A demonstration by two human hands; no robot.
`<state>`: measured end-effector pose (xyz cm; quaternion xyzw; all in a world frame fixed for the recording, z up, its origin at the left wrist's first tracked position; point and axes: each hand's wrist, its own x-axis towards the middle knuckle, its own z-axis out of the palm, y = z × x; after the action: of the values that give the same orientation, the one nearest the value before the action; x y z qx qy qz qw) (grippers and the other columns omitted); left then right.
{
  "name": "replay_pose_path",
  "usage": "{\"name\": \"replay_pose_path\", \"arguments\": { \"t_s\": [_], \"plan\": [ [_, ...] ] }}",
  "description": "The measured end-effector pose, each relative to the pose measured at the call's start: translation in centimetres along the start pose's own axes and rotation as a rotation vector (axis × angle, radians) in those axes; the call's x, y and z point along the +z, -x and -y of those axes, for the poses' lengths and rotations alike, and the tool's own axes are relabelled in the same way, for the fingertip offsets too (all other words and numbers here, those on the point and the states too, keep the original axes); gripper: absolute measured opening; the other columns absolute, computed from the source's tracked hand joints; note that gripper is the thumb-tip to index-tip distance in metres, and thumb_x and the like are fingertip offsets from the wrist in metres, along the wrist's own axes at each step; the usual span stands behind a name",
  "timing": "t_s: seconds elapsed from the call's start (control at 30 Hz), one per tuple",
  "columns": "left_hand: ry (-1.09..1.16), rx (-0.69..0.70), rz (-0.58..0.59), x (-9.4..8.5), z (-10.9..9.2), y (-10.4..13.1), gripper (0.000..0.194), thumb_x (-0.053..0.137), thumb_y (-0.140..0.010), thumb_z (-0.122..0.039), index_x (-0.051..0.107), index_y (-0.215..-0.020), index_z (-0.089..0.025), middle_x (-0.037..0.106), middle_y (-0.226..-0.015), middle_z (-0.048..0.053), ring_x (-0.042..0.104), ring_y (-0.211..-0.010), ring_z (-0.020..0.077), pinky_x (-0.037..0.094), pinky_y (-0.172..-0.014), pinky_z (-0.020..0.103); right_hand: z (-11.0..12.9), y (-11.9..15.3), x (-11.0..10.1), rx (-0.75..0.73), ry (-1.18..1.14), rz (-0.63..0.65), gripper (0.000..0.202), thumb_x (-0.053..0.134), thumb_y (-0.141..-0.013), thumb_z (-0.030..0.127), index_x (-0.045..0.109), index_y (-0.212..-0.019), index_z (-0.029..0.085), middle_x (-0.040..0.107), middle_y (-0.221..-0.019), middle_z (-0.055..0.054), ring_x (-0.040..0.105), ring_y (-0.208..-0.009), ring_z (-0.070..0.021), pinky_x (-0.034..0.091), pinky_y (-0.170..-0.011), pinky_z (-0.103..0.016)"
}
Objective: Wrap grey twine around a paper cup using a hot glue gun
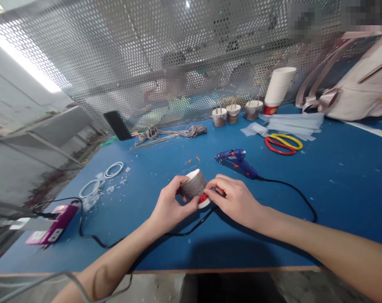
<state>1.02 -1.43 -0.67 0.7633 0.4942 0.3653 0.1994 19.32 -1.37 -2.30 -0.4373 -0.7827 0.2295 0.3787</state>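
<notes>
Two hands: both of yours work at the same cup, over the near middle part of the table (153, 158).
Left hand (172, 204): its grip is closed around the cup (195, 184), and the thumb rests on the near side, close to the red band (203, 198).
Right hand (233, 195): its fingertips come together at the cup's right edge, beside the red band; I cannot tell whether this grip pinches a cord end or only presses the wall.
Cup: it is tilted, and grey cord (191, 189) covers most of its wall; the red band and a white edge below it are uncovered.
Cord laying: this seems to be the step in hand. To do it well, keep each turn close to its neighbour, pull evenly, and press gently, because the wall is probably easy to crush.
Left thumb: better to keep it near the newest turn, so that the cord does not slip.
Glue gun (236, 158): it lies beyond your right hand, nozzle toward the left; the tip may be hot, so reach around it.
Black cable (292, 185): it runs below your forearms; take care not to drag it.
</notes>
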Motion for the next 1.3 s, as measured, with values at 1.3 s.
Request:
{"name": "replay_pose_path", "arguments": {
  "t_s": [1.3],
  "plan": [
    [-0.054,0.007,-0.173,0.0,1.9,-0.6,0.018,0.062,-0.069,-0.024,0.045,-0.072,-0.019,0.046,-0.071,-0.003,0.044,-0.063,0.0107,0.039,-0.059,0.023,3.9,3.0,-0.8,-0.882,0.090,0.220,0.017,0.046,-0.088,0.015,0.063,-0.091,0.014,0.066,-0.084,-0.006,0.056,-0.068,-0.0149,0.043,-0.057,-0.027]
  ]
}}
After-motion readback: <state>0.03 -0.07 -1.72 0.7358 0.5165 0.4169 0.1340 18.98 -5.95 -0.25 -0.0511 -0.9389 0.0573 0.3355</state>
